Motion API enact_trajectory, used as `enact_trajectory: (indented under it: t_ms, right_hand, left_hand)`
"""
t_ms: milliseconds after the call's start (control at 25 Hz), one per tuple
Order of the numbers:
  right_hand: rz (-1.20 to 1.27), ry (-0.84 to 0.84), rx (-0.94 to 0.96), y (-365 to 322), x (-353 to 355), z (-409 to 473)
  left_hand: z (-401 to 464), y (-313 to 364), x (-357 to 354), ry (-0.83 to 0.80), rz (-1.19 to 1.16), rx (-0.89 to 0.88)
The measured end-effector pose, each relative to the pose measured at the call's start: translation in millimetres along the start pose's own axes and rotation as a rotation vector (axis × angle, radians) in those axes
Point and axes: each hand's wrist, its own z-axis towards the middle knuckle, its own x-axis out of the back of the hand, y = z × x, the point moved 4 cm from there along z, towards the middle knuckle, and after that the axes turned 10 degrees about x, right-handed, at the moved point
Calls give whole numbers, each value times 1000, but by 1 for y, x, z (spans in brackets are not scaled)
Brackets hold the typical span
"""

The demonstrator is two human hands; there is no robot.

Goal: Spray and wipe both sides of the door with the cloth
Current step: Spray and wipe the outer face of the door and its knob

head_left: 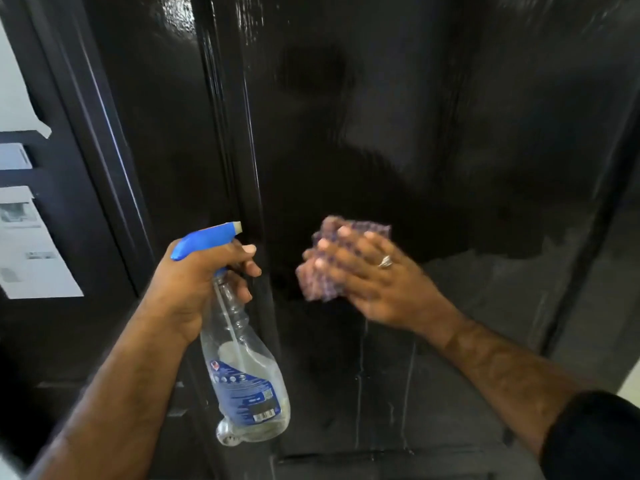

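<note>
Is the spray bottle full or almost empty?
Almost empty. The clear spray bottle in the left hand looks see-through nearly all the way down.

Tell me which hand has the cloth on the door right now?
The right hand, the one with a ring: its flat fingers press the checked cloth against the black door. The left hand grips the blue-topped spray bottle instead.

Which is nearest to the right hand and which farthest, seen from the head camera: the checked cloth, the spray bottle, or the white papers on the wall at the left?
From the right hand:
1. The checked cloth: under its fingers, pressed against the door.
2. The spray bottle: to its left, gripped by the left hand.
3. The white papers: far left, beyond the door frame.
</note>
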Motion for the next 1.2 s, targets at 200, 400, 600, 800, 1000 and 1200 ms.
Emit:
enact_trajectory:
  t_ms: [200,400,600,800,1000,1200]
  right_hand:
    - [-154,323,-932,76,26,-63]
    - [101,315,-920,-13,-2,18]
    - [159,5,-141,-22,-6,-13]
    - [-71,335,-926,82,21,-147]
    - [-64,591,-1406,49,7,-96]
    - [125,56,-405,14,10,-107]
  left_hand:
    - [-6,-1,-14,-10,15,-27]
    - [-3,-4,-32,-16,24,-8]
    - [9,-10,-63,-81,34,39]
    - [12,-21,-87,-124,83,61]
    - [13,-23,-110,-177,114,55]
    - [24,-23,-148,-219,121,77]
